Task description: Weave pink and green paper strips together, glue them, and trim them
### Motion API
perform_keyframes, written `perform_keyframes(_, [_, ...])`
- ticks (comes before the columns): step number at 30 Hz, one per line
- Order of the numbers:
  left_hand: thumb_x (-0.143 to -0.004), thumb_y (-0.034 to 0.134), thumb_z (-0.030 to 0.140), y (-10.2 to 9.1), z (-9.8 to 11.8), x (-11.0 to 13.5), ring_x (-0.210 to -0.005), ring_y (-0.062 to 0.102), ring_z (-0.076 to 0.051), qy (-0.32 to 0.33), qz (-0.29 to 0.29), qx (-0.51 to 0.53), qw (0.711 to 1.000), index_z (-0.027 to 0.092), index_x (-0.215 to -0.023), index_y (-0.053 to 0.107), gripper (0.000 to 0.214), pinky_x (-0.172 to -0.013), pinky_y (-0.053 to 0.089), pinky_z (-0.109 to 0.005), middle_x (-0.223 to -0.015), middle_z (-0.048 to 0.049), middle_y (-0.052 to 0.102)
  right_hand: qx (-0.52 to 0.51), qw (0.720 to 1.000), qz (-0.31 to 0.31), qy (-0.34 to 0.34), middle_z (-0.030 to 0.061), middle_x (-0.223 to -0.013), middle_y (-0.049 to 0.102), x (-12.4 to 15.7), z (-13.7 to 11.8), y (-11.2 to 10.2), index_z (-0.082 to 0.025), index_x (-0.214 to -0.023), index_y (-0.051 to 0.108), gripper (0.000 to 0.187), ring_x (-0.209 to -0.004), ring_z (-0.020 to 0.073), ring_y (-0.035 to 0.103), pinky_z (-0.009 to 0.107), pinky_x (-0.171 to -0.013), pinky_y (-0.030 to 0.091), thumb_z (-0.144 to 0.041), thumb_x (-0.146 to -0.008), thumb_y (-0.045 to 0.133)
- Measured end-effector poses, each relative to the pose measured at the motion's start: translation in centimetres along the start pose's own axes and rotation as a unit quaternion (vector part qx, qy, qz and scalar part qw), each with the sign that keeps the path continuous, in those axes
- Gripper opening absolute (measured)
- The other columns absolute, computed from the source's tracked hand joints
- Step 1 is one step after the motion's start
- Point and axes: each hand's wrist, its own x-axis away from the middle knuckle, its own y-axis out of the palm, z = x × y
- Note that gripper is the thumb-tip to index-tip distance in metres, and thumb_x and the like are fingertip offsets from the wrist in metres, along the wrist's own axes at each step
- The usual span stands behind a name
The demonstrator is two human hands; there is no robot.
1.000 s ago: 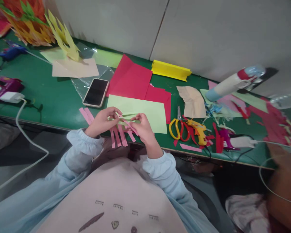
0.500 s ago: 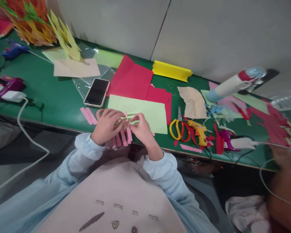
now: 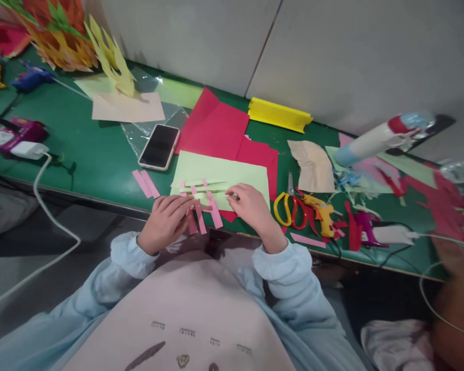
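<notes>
In front of me lie pink paper strips crossed over and under narrow light green paper strips, partly woven together at the table's front edge. My left hand is closed on the left side of the weave, its fingertips on the pink strips. On the right, my right hand has curled fingers, thumb and forefinger closed at the end of a green strip; the contact is small and hard to make out. Beneath the weave is a light green paper sheet. Two loose pink strips lie left of it.
Behind are a phone and red paper sheets. To the right lie scissors, a yellow glue gun and a tilted bottle. A white cable hangs over the left edge. Another person's arm is at far right.
My right hand has moved right, away from my left hand, uncovering more of the weave. My left hand has shifted slightly down toward me. The whole view has turned a little.
</notes>
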Motion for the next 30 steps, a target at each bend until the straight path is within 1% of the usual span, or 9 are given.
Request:
perform_keyframes(3, [-0.092, 0.052, 0.021, 0.5, -0.2, 0.0, -0.116, 0.057, -0.027, 0.004, -0.030, -0.021, 0.999, 0.020, -0.136, 0.050, 0.044, -0.096, 0.041, -0.045, -0.131, -0.0100, 0.063, 0.007, 0.999, -0.009, -0.042, 0.0068, -0.095, 0.067, 0.0, 0.5, 0.6, -0.019, -0.101, 0.070, 0.016, -0.094, 0.0215, 0.059, 0.031, -0.084, 0.043, -0.021, -0.090, 0.059])
perform_keyframes(7, [-0.094, 0.050, 0.022, 0.8, -0.4, -0.3, -0.113, 0.058, -0.027, 0.015, -0.042, -0.041, 0.998, 0.019, -0.129, 0.056, 0.035, -0.096, 0.040, -0.045, -0.127, -0.0088, 0.066, 0.022, 0.998, -0.019, -0.058, 0.0073, -0.093, 0.063, -0.3, 0.7, 1.1, -0.018, -0.108, 0.071, 0.022, -0.094, 0.0220, 0.057, 0.032, -0.086, 0.043, -0.027, -0.090, 0.062])
perform_keyframes(13, [-0.094, 0.049, 0.022, 0.7, -0.4, -0.6, -0.114, 0.058, -0.026, 0.026, -0.069, -0.054, 0.996, 0.021, -0.123, 0.061, 0.031, -0.096, 0.039, -0.047, -0.125, -0.0077, 0.067, 0.033, 0.997, -0.054, -0.054, 0.0071, -0.091, 0.061, -0.5, 1.0, 1.0, -0.018, -0.105, 0.073, 0.020, -0.094, 0.0211, 0.056, 0.031, -0.085, 0.043, -0.027, -0.091, 0.061])
perform_keyframes(17, [-0.095, 0.048, 0.023, 0.5, -0.4, -1.1, -0.111, 0.059, -0.026, 0.020, -0.082, -0.054, 0.995, 0.022, -0.122, 0.061, 0.030, -0.095, 0.038, -0.047, -0.121, -0.0075, 0.069, 0.077, 0.991, -0.072, -0.082, 0.0076, -0.091, 0.062, -0.9, 0.5, 0.5, -0.017, -0.096, 0.073, 0.015, -0.093, 0.0212, 0.055, 0.031, -0.085, 0.042, -0.023, -0.091, 0.060])
perform_keyframes(18, [-0.095, 0.047, 0.024, 0.5, -0.4, -1.2, -0.110, 0.060, -0.026, 0.018, -0.084, -0.053, 0.995, 0.022, -0.121, 0.062, 0.029, -0.095, 0.038, -0.047, -0.119, -0.0074, 0.069, 0.101, 0.987, -0.081, -0.096, 0.0082, -0.090, 0.063, -1.0, 0.2, 0.4, -0.016, -0.092, 0.073, 0.016, -0.093, 0.0217, 0.054, 0.031, -0.084, 0.042, -0.022, -0.092, 0.058])
perform_keyframes(20, [-0.095, 0.048, 0.024, 0.5, -0.4, -1.5, -0.107, 0.061, -0.026, 0.016, -0.086, -0.049, 0.995, 0.022, -0.118, 0.063, 0.027, -0.094, 0.037, -0.047, -0.115, -0.0077, 0.070, 0.150, 0.976, -0.097, -0.125, 0.0102, -0.088, 0.063, -1.2, -0.5, 0.0, -0.014, -0.087, 0.073, 0.024, -0.093, 0.0230, 0.053, 0.032, -0.080, 0.042, -0.022, -0.096, 0.052])
perform_keyframes(24, [-0.095, 0.049, 0.024, 0.5, -0.3, -1.9, -0.103, 0.061, -0.026, 0.014, -0.094, -0.047, 0.994, 0.022, -0.114, 0.064, 0.025, -0.093, 0.038, -0.046, -0.111, -0.0085, 0.070, 0.202, 0.960, -0.101, -0.165, 0.0139, -0.085, 0.064, -1.1, -1.6, -0.4, -0.011, -0.093, 0.072, 0.041, -0.089, 0.0245, 0.053, 0.034, -0.068, 0.040, -0.021, -0.102, 0.033])
perform_keyframes(27, [-0.095, 0.048, 0.024, 0.4, -0.2, -2.0, -0.102, 0.061, -0.026, 0.011, -0.094, -0.052, 0.994, 0.022, -0.113, 0.065, 0.024, -0.093, 0.038, -0.046, -0.111, -0.0081, 0.070, 0.214, 0.952, -0.098, -0.195, 0.0137, -0.084, 0.064, -1.0, -1.5, 0.0, -0.012, -0.099, 0.071, 0.041, -0.088, 0.0243, 0.053, 0.033, -0.063, 0.037, -0.018, -0.102, 0.030])
perform_keyframes(30, [-0.096, 0.047, 0.023, 0.2, 0.0, -2.2, -0.101, 0.061, -0.025, 0.013, -0.091, -0.065, 0.994, 0.021, -0.110, 0.065, 0.024, -0.093, 0.038, -0.046, -0.109, -0.0076, 0.071, 0.205, 0.950, -0.084, -0.219, 0.0131, -0.083, 0.065, -1.0, -0.9, 0.6, -0.013, -0.104, 0.069, 0.039, -0.087, 0.0241, 0.052, 0.033, -0.061, 0.036, -0.019, -0.103, 0.030])
